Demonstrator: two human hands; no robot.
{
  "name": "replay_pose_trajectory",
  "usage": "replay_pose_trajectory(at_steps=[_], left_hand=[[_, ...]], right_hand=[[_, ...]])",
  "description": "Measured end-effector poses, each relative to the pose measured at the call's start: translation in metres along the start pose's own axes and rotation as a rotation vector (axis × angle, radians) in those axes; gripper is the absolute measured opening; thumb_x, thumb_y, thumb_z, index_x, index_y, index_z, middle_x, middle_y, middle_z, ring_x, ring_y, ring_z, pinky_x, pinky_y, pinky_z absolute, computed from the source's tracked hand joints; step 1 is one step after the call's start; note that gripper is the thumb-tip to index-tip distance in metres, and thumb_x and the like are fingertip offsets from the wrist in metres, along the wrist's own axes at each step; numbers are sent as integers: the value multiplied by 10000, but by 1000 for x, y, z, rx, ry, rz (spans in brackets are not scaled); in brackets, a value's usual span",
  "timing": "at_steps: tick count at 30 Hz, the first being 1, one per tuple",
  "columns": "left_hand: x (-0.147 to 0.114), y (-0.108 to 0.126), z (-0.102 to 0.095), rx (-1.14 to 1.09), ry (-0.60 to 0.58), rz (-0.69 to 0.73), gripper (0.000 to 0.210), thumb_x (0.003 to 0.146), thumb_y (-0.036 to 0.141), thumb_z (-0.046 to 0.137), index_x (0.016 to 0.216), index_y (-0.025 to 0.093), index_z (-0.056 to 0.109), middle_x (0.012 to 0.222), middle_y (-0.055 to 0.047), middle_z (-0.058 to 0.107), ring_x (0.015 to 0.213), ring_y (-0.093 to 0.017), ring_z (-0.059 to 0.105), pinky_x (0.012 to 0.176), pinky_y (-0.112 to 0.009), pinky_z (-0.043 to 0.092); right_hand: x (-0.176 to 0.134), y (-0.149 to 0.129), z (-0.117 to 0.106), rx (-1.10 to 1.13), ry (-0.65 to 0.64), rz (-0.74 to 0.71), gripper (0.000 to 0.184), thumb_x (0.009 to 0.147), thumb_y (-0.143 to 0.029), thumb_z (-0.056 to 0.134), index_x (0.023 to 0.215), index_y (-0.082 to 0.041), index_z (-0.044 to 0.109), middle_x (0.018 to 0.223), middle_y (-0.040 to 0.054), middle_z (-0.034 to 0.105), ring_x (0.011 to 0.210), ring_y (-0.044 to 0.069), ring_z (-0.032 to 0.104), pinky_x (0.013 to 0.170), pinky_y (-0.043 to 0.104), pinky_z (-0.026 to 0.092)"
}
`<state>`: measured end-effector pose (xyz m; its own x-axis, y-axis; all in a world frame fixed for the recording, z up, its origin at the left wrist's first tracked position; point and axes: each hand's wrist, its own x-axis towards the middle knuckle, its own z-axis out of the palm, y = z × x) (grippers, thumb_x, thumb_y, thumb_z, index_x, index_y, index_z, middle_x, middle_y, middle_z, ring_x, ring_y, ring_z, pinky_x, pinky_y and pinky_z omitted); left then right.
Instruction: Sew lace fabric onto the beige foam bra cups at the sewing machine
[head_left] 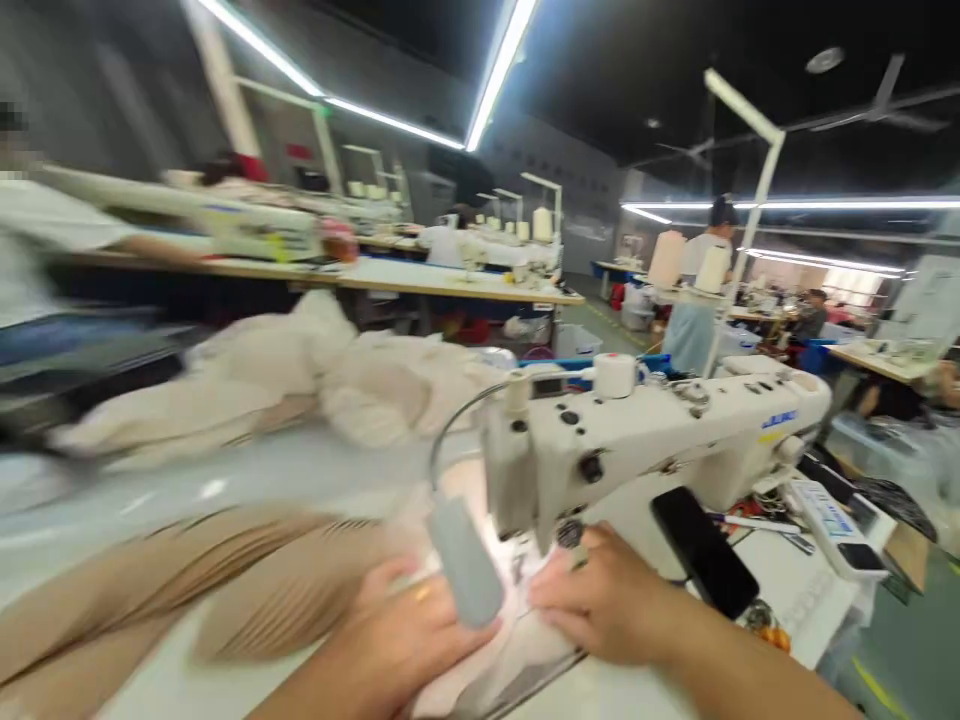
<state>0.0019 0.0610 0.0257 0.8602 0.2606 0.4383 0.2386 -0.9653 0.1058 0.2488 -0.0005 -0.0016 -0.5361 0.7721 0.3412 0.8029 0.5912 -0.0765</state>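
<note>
A white sewing machine (660,430) stands over pale pink fabric (517,640), lit brightly around the needle. My left hand (409,630) lies flat on the fabric left of the needle, fingers apart; a grey lamp head (465,565) on a bent stalk hides part of it. To the needle's right, my right hand (600,595) has its fingers and thumb closed on the pale fabric's edge, with a ring on one finger. Tan pleated fabric (277,570) runs from my left hand towards the lower left. Motion blur softens the details.
Cream fabric (300,370) is heaped behind the work surface. A black phone (705,550) leans right of my right hand, near a white box (836,530) and small tools. A thread stand (750,220) rises behind the machine. A person (52,240) works at the left.
</note>
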Motion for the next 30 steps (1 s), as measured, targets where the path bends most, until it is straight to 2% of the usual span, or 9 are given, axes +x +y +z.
replay_pose_trajectory(at_steps=[2, 4, 10, 16, 18, 22, 26, 30], left_hand=[[-15, 8, 0, -44, -59, -84, 407, 893, 69, 542, 1116, 349, 735, 1171, 31, 794, 1044, -234, 730, 976, -404, 410], [-18, 13, 3, -89, -41, -141, 455, 844, 29, 518, 1089, 349, 729, 1149, 38, 803, 1021, -228, 731, 949, -395, 354], [-14, 11, 11, -59, 27, -120, 502, 862, 66, 540, 1234, 371, 686, 1237, 25, 789, 1053, -240, 731, 1018, -411, 304], [-16, 12, 12, -27, -39, -188, 561, 732, -4, 604, 1156, 351, 699, 1210, 49, 790, 1084, -227, 719, 1038, -414, 293], [-17, 13, 14, -19, -52, -205, 557, 745, 4, 617, 1171, 352, 701, 1203, 42, 791, 1075, -228, 721, 1040, -423, 290], [-18, 14, 19, 2, -7, -198, 502, 798, 24, 587, 1168, 337, 718, 1217, 6, 791, 1054, -256, 725, 1025, -448, 305], [-20, 14, 22, -16, -17, -227, 502, 791, 26, 596, 1179, 326, 704, 1259, -8, 780, 1088, -262, 710, 1053, -479, 256], [-19, 16, 20, -96, -51, -282, 507, 746, 19, 599, 1134, 332, 693, 1160, 13, 795, 1057, -273, 690, 1052, -513, 209]], right_hand=[[-6, 2, -4, 76, 71, 11, 60, 984, -232, 707, 995, -264, 756, 983, 8, 817, 912, 225, 610, 847, 349, 479], [-9, 4, -4, 136, 100, -3, 91, 970, -209, 716, 1010, -274, 767, 1029, 4, 819, 895, 231, 590, 836, 356, 481], [-10, 2, 0, 120, 94, 16, 106, 976, -217, 714, 1031, -284, 776, 1021, 33, 796, 953, 247, 612, 865, 367, 513], [-11, 1, -2, 93, 120, 49, 107, 990, -223, 685, 957, -269, 775, 899, 68, 738, 908, 258, 601, 819, 357, 553], [-11, 2, -2, 90, 126, 46, 108, 992, -229, 686, 1013, -273, 782, 885, 70, 730, 899, 259, 600, 817, 358, 560], [-11, 4, 1, 109, 142, 32, 150, 981, -208, 686, 1072, -276, 785, 953, 69, 760, 883, 255, 593, 810, 365, 562], [-11, 5, 0, 148, 156, 13, 175, 987, -186, 671, 1110, -260, 772, 922, 68, 753, 928, 264, 609, 832, 375, 560], [-13, 4, -6, 209, 162, 47, 139, 1040, -193, 586, 1061, -221, 720, 919, 71, 720, 940, 260, 621, 839, 390, 558]])
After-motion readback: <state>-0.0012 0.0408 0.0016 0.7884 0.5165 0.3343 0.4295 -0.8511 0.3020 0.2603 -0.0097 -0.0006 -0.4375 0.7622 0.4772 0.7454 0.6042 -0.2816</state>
